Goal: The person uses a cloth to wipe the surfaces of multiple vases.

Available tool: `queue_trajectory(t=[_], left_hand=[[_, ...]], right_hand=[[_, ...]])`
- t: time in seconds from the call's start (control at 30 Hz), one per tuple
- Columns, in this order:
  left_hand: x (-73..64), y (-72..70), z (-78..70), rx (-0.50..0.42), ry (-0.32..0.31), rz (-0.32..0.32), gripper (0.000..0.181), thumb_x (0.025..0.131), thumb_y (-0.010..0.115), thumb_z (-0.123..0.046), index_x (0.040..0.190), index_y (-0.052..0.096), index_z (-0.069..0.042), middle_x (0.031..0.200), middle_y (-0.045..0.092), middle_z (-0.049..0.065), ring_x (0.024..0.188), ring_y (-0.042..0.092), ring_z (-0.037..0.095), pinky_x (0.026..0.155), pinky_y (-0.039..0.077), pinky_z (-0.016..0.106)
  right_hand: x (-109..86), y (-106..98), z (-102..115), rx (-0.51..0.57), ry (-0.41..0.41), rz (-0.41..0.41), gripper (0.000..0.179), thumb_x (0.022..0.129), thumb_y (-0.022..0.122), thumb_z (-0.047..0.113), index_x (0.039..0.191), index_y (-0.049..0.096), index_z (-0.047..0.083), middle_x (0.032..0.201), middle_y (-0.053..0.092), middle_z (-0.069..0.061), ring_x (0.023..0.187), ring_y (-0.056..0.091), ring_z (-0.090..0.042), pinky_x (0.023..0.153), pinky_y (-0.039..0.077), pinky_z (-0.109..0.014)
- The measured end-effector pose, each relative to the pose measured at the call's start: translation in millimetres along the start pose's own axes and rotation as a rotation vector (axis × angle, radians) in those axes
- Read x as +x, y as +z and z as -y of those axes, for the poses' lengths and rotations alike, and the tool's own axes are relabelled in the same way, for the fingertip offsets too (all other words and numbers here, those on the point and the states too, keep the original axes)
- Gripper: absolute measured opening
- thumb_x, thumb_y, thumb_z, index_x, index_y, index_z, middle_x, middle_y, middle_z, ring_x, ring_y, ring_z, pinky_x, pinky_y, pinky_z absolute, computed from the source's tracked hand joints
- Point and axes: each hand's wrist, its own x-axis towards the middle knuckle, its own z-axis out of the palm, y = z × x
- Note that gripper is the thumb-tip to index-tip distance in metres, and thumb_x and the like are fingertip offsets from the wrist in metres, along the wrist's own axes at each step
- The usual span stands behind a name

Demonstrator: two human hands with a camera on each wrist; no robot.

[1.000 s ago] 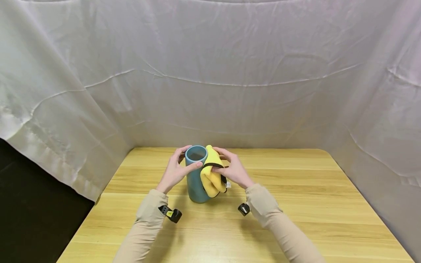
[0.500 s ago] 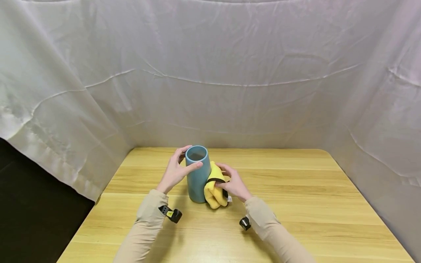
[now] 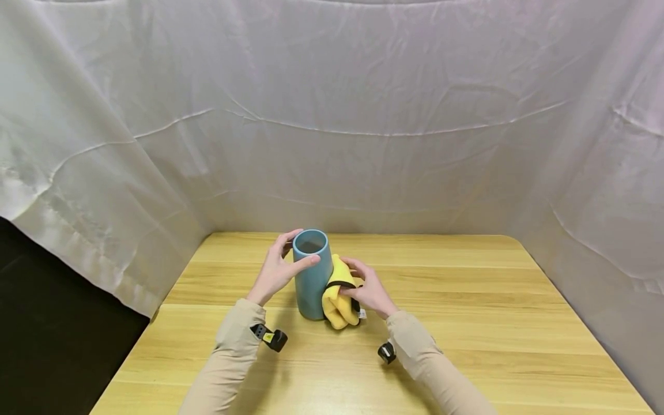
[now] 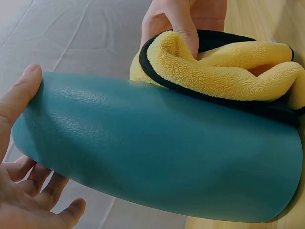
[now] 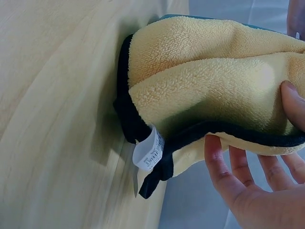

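Note:
A tall blue vase (image 3: 313,288) stands upright on the wooden table, its round mouth facing up. My left hand (image 3: 277,268) grips it near the rim, thumb on the near side and fingers around the far left. A bunched yellow cloth (image 3: 339,308) with black edging lies against the vase's right side, low down by the table. My right hand (image 3: 370,291) pinches the cloth between thumb and fingers, pressing it to the vase wall. In the right wrist view a white label (image 5: 150,152) sticks out from the cloth's black edge (image 5: 131,117).
The wooden table (image 3: 467,323) reaches out to the right and toward the front. Pale grey curtains (image 3: 384,173) hang behind and along both sides. A dark area (image 3: 57,334) lies past the table's left edge. Each sleeve carries a small black wrist camera (image 3: 277,340).
My right hand has slid the yellow cloth down the vase's right side, from near the rim toward the base, then paused. The left hand and the vase have stayed put.

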Motion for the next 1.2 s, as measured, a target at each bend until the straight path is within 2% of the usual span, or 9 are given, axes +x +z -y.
queue_trajectory(t=[0.2, 0.3, 0.43, 0.6, 0.77, 1.0, 1.2], left_hand=[[-3.1, 2.0, -4.3, 0.052, -0.004, 0.0, 0.072, 0.086, 0.08, -0.027, 0.148, 0.046, -0.012, 0.143, 0.052, 0.013, 0.139, 0.046, 0.033, 0.122, 0.031, 0.054], [-6.9, 7.2, -8.8, 0.104, -0.024, -0.02, 0.078, 0.087, 0.078, -0.031, 0.152, 0.04, -0.012, 0.147, 0.047, 0.013, 0.143, 0.041, 0.033, 0.122, 0.03, 0.057], [-11.1, 19.2, -13.8, 0.186, -0.063, -0.11, 0.09, 0.084, 0.08, -0.04, 0.155, 0.032, -0.013, 0.148, 0.042, 0.013, 0.141, 0.04, 0.032, 0.117, 0.035, 0.057], [-12.2, 32.9, -19.2, 0.265, -0.057, -0.266, 0.094, 0.078, 0.085, -0.043, 0.149, 0.037, -0.004, 0.139, 0.045, 0.017, 0.125, 0.047, 0.032, 0.104, 0.044, 0.049], [-11.2, 38.3, -20.6, 0.265, -0.059, -0.332, 0.086, 0.074, 0.087, -0.043, 0.138, 0.045, -0.004, 0.128, 0.048, 0.015, 0.114, 0.048, 0.029, 0.095, 0.042, 0.039], [-10.0, 36.1, -16.9, 0.264, -0.056, -0.324, 0.082, 0.075, 0.087, -0.044, 0.135, 0.047, -0.005, 0.125, 0.049, 0.013, 0.111, 0.049, 0.028, 0.091, 0.041, 0.036], [-9.0, 26.0, -12.4, 0.251, -0.008, -0.261, 0.076, 0.078, 0.086, -0.037, 0.137, 0.051, -0.006, 0.127, 0.05, 0.016, 0.116, 0.051, 0.031, 0.098, 0.043, 0.045]], right_hand=[[1.2, 0, -7, 0.015, 0.007, -0.014, 0.07, 0.083, 0.076, -0.006, 0.147, 0.05, 0.009, 0.143, 0.055, -0.022, 0.129, 0.054, -0.043, 0.102, 0.053, -0.053], [0.6, 0, -7, 0.021, 0.006, -0.014, 0.07, 0.083, 0.076, -0.005, 0.147, 0.05, 0.009, 0.144, 0.055, -0.022, 0.129, 0.053, -0.043, 0.101, 0.054, -0.052], [-0.3, -1, -6, 0.026, 0.003, -0.006, 0.071, 0.083, 0.076, -0.005, 0.148, 0.05, 0.009, 0.144, 0.054, -0.022, 0.129, 0.053, -0.044, 0.099, 0.055, -0.05], [-0.6, -1, -7, 0.022, 0.003, 0.003, 0.07, 0.084, 0.076, -0.003, 0.148, 0.049, 0.009, 0.145, 0.054, -0.022, 0.13, 0.053, -0.044, 0.099, 0.055, -0.05], [-0.6, -1, -8, 0.018, -0.005, -0.002, 0.069, 0.085, 0.076, -0.003, 0.148, 0.05, 0.009, 0.144, 0.054, -0.022, 0.129, 0.053, -0.044, 0.098, 0.056, -0.05], [-0.4, -1, -8, 0.021, -0.011, 0.003, 0.069, 0.084, 0.076, -0.002, 0.147, 0.05, 0.009, 0.144, 0.054, -0.021, 0.128, 0.054, -0.044, 0.098, 0.055, -0.049], [-0.2, -1, -8, 0.034, -0.014, -0.001, 0.07, 0.083, 0.077, -0.003, 0.147, 0.051, 0.009, 0.144, 0.055, -0.022, 0.128, 0.054, -0.044, 0.098, 0.055, -0.048]])
